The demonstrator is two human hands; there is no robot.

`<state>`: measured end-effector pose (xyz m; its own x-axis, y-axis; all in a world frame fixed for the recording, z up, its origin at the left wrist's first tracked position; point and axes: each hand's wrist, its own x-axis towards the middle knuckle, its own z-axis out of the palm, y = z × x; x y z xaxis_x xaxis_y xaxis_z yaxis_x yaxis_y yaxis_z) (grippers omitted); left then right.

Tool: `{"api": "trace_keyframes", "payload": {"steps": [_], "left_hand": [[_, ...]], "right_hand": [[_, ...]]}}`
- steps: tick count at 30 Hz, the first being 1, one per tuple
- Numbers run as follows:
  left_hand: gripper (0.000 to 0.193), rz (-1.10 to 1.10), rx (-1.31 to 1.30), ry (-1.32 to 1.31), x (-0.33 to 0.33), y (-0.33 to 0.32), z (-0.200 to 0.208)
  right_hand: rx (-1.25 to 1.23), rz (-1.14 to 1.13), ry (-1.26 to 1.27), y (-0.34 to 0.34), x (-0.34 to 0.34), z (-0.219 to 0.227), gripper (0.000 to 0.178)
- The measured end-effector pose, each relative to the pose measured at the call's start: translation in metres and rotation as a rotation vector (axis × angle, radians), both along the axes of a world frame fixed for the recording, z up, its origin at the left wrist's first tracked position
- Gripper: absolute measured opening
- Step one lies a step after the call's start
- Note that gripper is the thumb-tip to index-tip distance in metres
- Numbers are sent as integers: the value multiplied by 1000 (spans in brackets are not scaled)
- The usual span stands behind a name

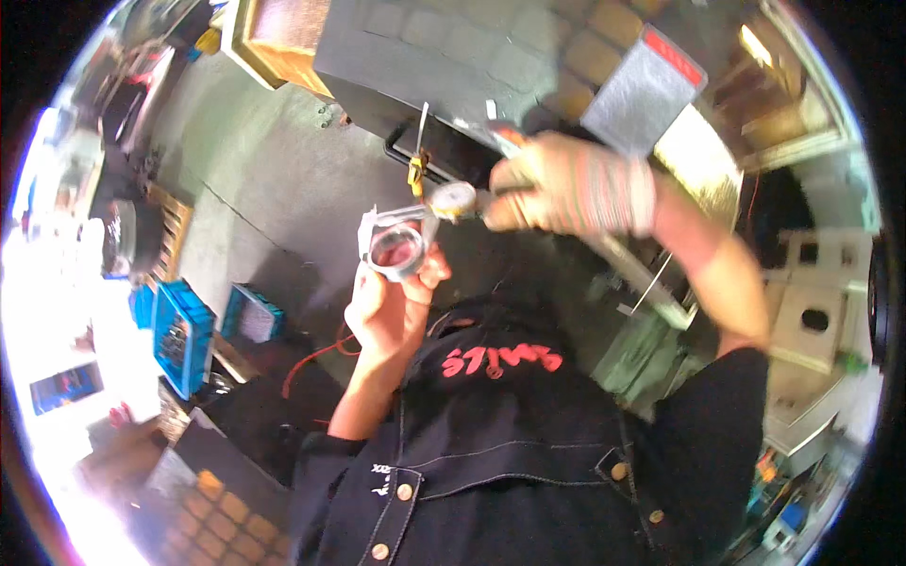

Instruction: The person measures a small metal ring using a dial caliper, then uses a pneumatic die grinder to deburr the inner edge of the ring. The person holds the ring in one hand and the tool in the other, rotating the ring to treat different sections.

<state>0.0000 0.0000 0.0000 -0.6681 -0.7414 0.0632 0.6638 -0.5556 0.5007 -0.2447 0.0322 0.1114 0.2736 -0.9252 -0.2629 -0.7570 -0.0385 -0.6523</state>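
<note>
My bare left hand (pixel 382 316) holds up a short metal ring (pixel 397 253) by its side, with the fingers and thumb around its lower part. A reddish patch shows through the ring's opening. My right hand (pixel 566 184), in a pale knitted work glove, is closed on a dial caliper (pixel 453 200) with a round white dial. The caliper's jaws reach left to the ring's upper rim and seem to touch it. The glove hides the other end of the caliper. Beyond the ring stands a thin rod with a yellow part (pixel 416 174).
A dark bench (pixel 377 57) with a drawer handle lies ahead, bearing a grey board with a red strip (pixel 646 90). Blue crates (pixel 184 335) stand on the floor at the left, near a wooden pallet (pixel 173 226). A red cord (pixel 316 358) runs beside my left forearm.
</note>
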Motion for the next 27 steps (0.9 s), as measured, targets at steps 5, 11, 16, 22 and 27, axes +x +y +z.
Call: {"api": "trace_keyframes", "payload": {"steps": [5, 11, 16, 22, 27], "left_hand": [[59, -108, -144, 61, -7, 19, 15], [63, -210, -250, 117, -10, 14, 16], [64, -224, -228, 160, -11, 17, 14], [64, -236, -229, 153, -12, 15, 13], [64, -214, -265, 193, -11, 15, 10]], "right_hand": [[-123, -66, 37, 44, 4, 21, 41], [-235, -143, 38, 62, 3, 21, 41], [-319, -112, 109, 67, 5, 25, 41], [-311, -147, 93, 68, 5, 20, 41], [-361, -93, 117, 64, 4, 18, 41]]}}
